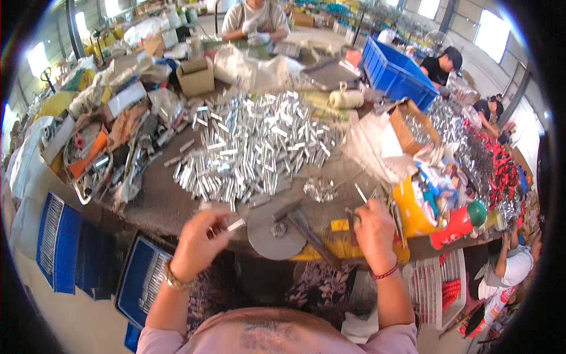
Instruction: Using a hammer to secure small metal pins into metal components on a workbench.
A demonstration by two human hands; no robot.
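Observation:
Near the front edge of the worktable, my left hand (203, 239) is closed, with a small flat silver metal piece (236, 225) pinched between thumb and fingers. To its right lies a round grey metal disc (265, 242) with a raised hub. A hammer (315, 241) rests across the disc's right side, its handle pointing toward me. My right hand (375, 230) is curled at the table edge, right of the hammer. A thin pale strip (360, 193) shows just above its fingers; what they hold is unclear. Beyond both hands spreads a big pile of silver metal pieces (253, 147).
A small heap of metal bits (320, 189) lies beyond the hammer. Bags and scrap (127, 138) crowd the left. At right stand a cardboard box (407, 138), a red and green container (460, 225) and a blue crate (395, 76). Blue bins (132, 289) sit below left. Co-workers surround the table.

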